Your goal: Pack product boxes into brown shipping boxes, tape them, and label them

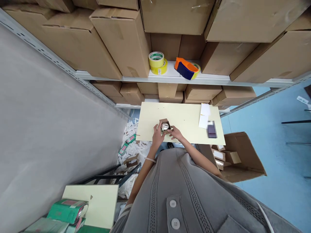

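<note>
A small open cardboard box [164,120] sits at the front of the pale yellow table [184,111], with a shiny, silvery rounded object [165,126] inside that I cannot name. My left hand [157,134] grips the box along its left side, fingers curled around the edge. On the other side, my right hand [175,133] holds the box's front right corner between thumb and fingers. The inside of the box around the silvery object is mostly hidden.
White paper slips [204,115] and a blurred dark item [212,130] lie on the table's right. Tape rolls [156,62] and an orange-blue tape dispenser [186,68] rest on the shelf. A large carton [245,152] with small boxes stands right; paper strips [143,149] cover the left floor.
</note>
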`<state>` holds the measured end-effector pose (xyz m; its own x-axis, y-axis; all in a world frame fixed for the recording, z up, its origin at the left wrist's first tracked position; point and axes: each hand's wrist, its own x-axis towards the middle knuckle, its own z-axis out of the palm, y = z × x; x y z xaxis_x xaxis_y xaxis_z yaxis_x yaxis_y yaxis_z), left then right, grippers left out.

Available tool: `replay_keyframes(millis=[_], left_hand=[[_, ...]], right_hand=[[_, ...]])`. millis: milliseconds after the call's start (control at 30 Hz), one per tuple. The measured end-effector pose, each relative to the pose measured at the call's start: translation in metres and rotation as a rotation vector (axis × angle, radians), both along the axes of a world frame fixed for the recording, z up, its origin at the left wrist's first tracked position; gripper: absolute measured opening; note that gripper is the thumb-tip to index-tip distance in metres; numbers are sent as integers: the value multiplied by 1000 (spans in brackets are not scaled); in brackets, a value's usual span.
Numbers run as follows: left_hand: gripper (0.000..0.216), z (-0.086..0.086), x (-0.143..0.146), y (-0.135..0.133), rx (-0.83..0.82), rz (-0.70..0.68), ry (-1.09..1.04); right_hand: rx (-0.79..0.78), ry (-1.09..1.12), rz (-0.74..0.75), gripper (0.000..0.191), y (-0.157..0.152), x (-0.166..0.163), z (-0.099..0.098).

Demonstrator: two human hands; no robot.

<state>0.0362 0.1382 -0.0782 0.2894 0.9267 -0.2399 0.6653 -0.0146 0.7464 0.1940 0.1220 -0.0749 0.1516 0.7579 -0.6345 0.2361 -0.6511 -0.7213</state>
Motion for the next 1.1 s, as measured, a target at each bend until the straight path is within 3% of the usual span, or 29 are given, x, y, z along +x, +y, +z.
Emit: replay_keyframes(millis=[233,367,567,700,900,1100], left_hand=[[96,0,0,24,-41,-81,161],[91,-3,0,32,-43,-86,161],[87,-5,-1,30,-9,-80,167],[87,-7,-2,24,136,-123,260],[91,-15,-3,21,270,-188,427],[97,-20,4,21,280,-181,535]], right_hand=[[5,-384,251,37,3,3,3],[47,-565,323,35,-1,3,6],[314,-810,359,40,1,-2,17],[437,-937,486,43,14,-14,25],[328,-1065,659,54,35,-32,33],[92,-1108,852,85,57,-49,39]])
